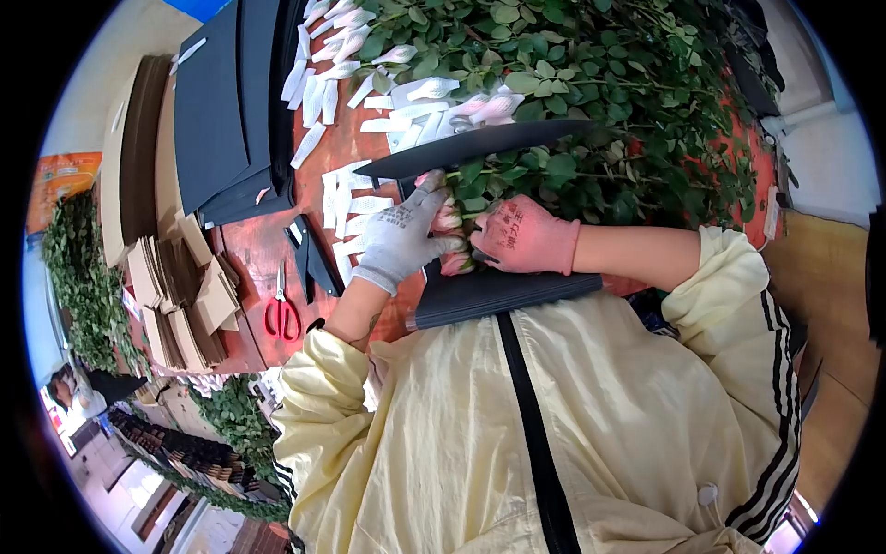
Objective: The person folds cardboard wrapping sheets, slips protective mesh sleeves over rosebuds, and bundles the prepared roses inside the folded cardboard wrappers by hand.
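Pale pink roses lie heads to the left on black sheets in front of my body. My left hand, in a light grey glove, curls its fingers and thumb round the flower heads. Beside it my right hand, in a pink glove with dark print, is closed just behind the heads on the rose stems, which it mostly hides. One black sheet's far edge curves up beyond the roses.
Several net-sleeved rose buds and leafy stems cover the far side of the red table. To the left are red-handled scissors, a black stapler, cardboard pieces and large black sheets.
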Available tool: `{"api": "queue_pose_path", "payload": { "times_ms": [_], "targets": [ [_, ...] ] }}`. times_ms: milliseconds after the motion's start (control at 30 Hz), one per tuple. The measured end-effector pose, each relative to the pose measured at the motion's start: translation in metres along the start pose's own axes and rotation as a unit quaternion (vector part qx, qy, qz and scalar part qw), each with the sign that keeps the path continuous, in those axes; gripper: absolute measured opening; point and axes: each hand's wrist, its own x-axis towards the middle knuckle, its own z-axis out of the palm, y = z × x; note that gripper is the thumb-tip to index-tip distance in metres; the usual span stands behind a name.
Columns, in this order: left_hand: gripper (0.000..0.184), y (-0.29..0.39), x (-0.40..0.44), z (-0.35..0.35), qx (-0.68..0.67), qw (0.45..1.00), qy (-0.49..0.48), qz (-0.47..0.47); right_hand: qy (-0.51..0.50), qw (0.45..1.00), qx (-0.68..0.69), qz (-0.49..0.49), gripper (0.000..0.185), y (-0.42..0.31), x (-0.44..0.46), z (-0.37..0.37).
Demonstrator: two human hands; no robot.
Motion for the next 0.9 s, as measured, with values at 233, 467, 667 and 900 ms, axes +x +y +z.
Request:
{"api": "queue_pose_path", "payload": {
  "times_ms": [233,467,667,900],
  "targets": [
    [0.073,-0.004,0.001,0.006,-0.002,1.0,-0.009,-0.004,-0.061,0.997,0.047,-0.016,0.022,-0.003,0.019,0.013],
    [0.091,0.017,0.0,-0.027,-0.113,0.986,-0.102,-0.068,-0.023,1.0,0.005,0.008,0.032,-0.003,0.01,0.034],
    [0.038,-0.062,-0.044,-0.084,-0.32,0.946,-0.048,0.026,-0.11,0.993,0.039,0.007,0.031,-0.003,0.014,0.012],
    [0.056,-0.218,-0.059,-0.151,0.315,0.864,0.273,-0.282,-0.181,0.978,0.083,0.053,0.033,-0.001,0.019,-0.001]
  ]
}}
